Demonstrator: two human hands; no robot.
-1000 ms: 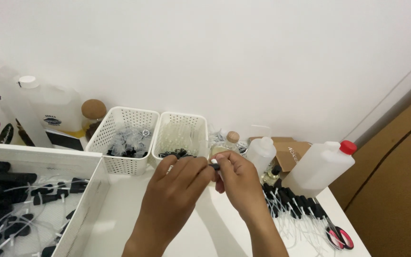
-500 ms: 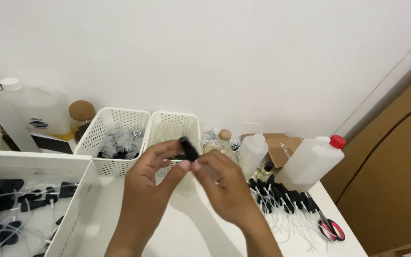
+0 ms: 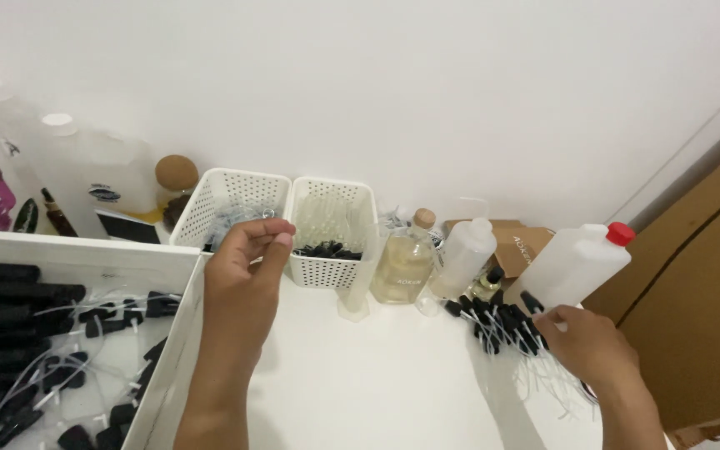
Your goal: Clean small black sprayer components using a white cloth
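White basket (image 3: 210, 204) by left hand (image 3: 247, 250), right hand (image 3: 585, 337) on black droppers (image 3: 502, 321)

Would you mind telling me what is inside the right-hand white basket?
The right-hand white basket holds clear thin tubes leaning upright, with black caps at the bottom. Its perforated wall hides the rest.

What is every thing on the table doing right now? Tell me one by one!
left hand: raised by the baskets, fingers pinched; what it holds, cannot tell.
right hand: resting on the pile of black droppers.
red-capped bottle: leaning, capped.
corked glass bottle: upright, corked, holds yellowish liquid.
left basket: open, holds small clear parts.
right basket: open, black pieces at the bottom.
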